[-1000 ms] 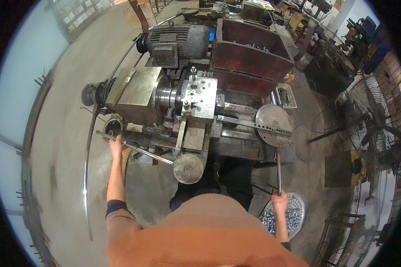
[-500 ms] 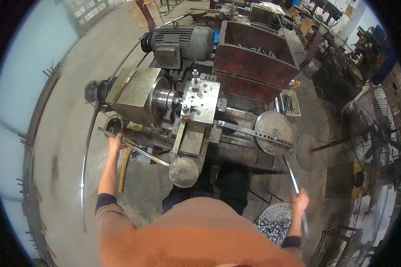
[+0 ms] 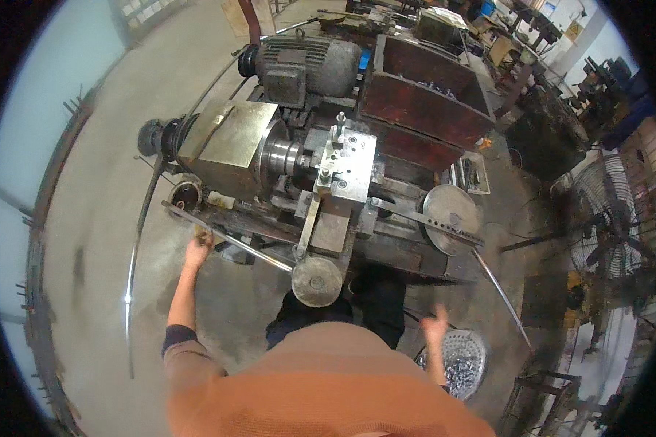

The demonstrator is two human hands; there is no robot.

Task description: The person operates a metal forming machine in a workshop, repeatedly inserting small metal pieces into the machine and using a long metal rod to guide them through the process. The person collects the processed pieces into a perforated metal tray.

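Concrete shop floor (image 3: pixel 87 218), grimy and grey, is spreading out under an old lathe (image 3: pixel 321 182) that's filling the middle of the view. Left hand (image 3: pixel 197 251) is reaching up to the near-left edge of the machine and resting on a long steel lever (image 3: pixel 229 239) that's running diagonally toward a round handwheel (image 3: pixel 316 280); fingers look curled around it, though it's too small to tell how tight the grip is. Right hand (image 3: pixel 436 320) is hanging loose down by the person's hip, fingers partly spread, holding nothing, blurry, just beside a perforated metal bowl (image 3: pixel 461 360) full of small shiny parts sitting on the floor. A thin rod (image 3: pixel 499 288) is slanting down from the machine's right end, apart from that hand. Above it a round grey disc (image 3: pixel 452 210) is sitting on the lathe's right side. Going further out, a brassy headstock box (image 3: pixel 222 146) is sitting on the left with the chuck (image 3: pixel 284 154) beside it, a silver tool block (image 3: pixel 350 164) in the centre, a big grey motor (image 3: pixel 302 65) behind, and a dark red bin (image 3: pixel 430 95) at the back right. A floor fan (image 3: pixel 612 226) is standing off at the far right.
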